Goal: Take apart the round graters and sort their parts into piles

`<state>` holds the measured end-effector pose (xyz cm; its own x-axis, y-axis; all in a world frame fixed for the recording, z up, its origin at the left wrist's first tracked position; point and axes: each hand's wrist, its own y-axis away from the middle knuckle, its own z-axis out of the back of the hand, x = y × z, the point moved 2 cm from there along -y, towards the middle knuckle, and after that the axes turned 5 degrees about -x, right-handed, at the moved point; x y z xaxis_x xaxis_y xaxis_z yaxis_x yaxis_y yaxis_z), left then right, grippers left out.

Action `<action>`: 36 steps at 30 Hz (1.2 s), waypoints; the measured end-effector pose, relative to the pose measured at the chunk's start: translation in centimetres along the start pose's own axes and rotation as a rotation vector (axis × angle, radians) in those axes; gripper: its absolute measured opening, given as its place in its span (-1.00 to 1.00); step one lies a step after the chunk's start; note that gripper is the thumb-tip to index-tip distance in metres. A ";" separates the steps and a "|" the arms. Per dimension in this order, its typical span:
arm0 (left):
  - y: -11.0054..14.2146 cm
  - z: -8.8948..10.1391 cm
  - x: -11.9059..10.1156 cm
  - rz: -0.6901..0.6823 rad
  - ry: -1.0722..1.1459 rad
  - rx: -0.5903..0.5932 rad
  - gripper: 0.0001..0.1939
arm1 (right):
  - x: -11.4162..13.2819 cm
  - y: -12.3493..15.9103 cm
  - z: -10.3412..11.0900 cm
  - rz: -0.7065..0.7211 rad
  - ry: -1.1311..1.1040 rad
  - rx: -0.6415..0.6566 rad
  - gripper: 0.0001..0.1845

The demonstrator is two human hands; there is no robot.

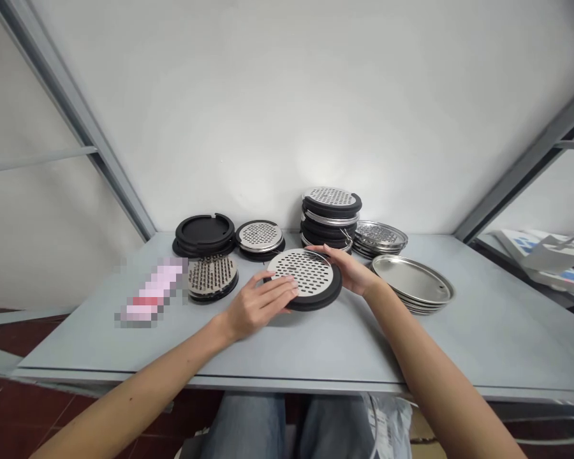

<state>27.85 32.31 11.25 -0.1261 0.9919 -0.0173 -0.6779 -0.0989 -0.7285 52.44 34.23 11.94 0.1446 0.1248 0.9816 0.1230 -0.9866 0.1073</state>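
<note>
Well, both hands are on a round steel grater with a black rubber base, lying flat on a grey table. The left hand lays its fingers across the grater's left side, and the right hand curves around the far rim, so the two hold it between them. Close by sit more graters and a stack of steel plates (a pink thing further left is too blurred to tell).

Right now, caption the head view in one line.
Left hand and right hand hold a perforated steel disc on a black ring.
</note>
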 end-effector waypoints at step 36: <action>1.4 -1.1 2.7 0.385 0.026 0.402 0.08 | -1.3 -0.1 0.0 0.395 1.011 -0.304 -0.62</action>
<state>27.32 34.90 9.42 -0.4048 0.8791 -0.2515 -0.8099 -0.4724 -0.3477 52.20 34.17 10.61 -0.7586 -0.2081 0.6175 -0.0197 -0.9398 -0.3410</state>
